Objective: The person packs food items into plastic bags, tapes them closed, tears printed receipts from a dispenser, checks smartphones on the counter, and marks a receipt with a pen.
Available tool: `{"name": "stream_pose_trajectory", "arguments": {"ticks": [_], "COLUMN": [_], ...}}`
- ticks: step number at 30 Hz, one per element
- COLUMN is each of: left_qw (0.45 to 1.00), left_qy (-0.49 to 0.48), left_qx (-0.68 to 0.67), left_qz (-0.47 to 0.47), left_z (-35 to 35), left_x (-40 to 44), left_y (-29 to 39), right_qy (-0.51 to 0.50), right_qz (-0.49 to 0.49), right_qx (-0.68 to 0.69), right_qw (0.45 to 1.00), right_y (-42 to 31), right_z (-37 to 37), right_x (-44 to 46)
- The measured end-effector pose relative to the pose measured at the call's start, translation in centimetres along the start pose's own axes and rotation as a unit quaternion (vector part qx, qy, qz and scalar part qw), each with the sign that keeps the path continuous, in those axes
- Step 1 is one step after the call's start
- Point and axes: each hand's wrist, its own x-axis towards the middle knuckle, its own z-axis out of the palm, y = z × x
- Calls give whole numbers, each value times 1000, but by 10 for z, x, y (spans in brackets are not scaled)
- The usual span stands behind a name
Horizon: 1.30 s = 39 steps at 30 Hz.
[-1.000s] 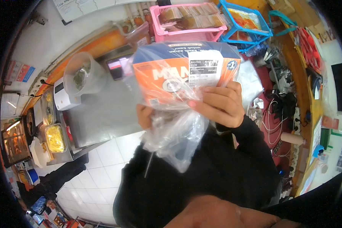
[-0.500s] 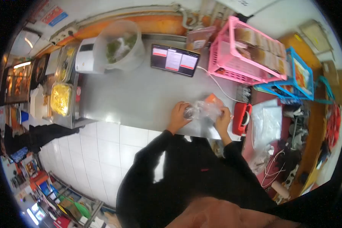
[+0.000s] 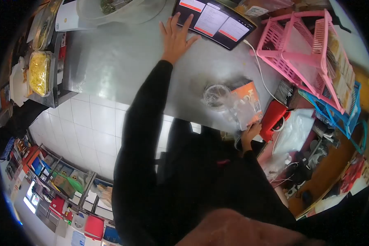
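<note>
1. Brushed-metal worktop [image 3: 123, 61] spans the middle of the view, with a white-tiled floor [image 3: 84, 117] below its front edge and a pink basket [image 3: 297, 57] to the right.

2. On the worktop's far side lies a tablet [image 3: 215, 24], screen lit. Its long axis slants from upper left to lower right in the view, and a white cable [image 3: 259, 71] runs from its right end.

3. The left hand [image 3: 175, 44] is the nearer one to the tablet by far: the arm is stretched forward and the hand sits at the screen's left end. Its fingers are spread, palm down, the thumb held out to the right. The tips of the middle fingers overlap the screen's dark left part, so most of the tablet lies to their right. Whether they touch the glass I cannot tell.

4. An orange box [image 3: 251, 98], partly covered by a clear plastic bag [image 3: 241, 110], rests near the front edge, well apart from the left hand and towards the person from the tablet. Its lettered side runs roughly away from the body. A round clear container [image 3: 216, 97] stands just to its left.

5. The right hand [image 3: 251, 132] is nearest to this bundle, at the bag's near end, beside a red object [image 3: 273, 119]. Its fingers are bent towards the plastic; whether they pinch it I cannot tell.
</note>
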Motion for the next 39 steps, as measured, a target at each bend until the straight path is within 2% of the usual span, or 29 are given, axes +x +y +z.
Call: {"name": "stream_pose_trajectory", "arguments": {"ticks": [1, 4, 6, 8, 9, 11, 14, 17, 19, 26, 29, 39], "left_qw": [1000, 999, 997, 993, 993, 991, 992, 993, 988, 976, 991, 991], "left_qy": [0, 27, 62, 110, 118, 129, 102, 95, 144, 197, 119, 108], "left_qx": [9, 5, -19, -50, -29, 8, 76, 74, 62, 94, 66, 80], "left_qz": [7, 39, 39, 9, -1, -21, 4, 10, 5, 26, 9, 26], "left_z": [11, 23, 27, 35, 36, 36, 35, 31, 38, 38, 16, 22], "left_x": [1, -12, -19, -21, -21, -20, -23, -26, -28, -27, -21, -17], "left_y": [-9, -29, -37, -39, -38, -33, -30, -30, -32, -35, -22, -22], "right_qy": [-9, -16, -80, -139, -134, -110, -66, -41, -32, -16, -13, 23], "right_qz": [-34, 27, 167, 294, 296, 262, 197, 138, 115, 60, 47, 16], "right_qx": [-103, -218, -133, -41, -47, -72, -107, -124, -130, -143, -147, -148], "right_qw": [994, 975, 974, 945, 945, 956, 972, 982, 984, 988, 988, 989], "right_y": [9, 28, 23, 7, 8, 17, 33, 42, 47, 51, 51, 48], "right_z": [5, 27, 18, 13, 15, 19, 28, 31, 29, 21, 20, 28], "right_x": [-7, -13, -15, 0, 0, -4, -11, -16, -20, -23, -23, -20]}}
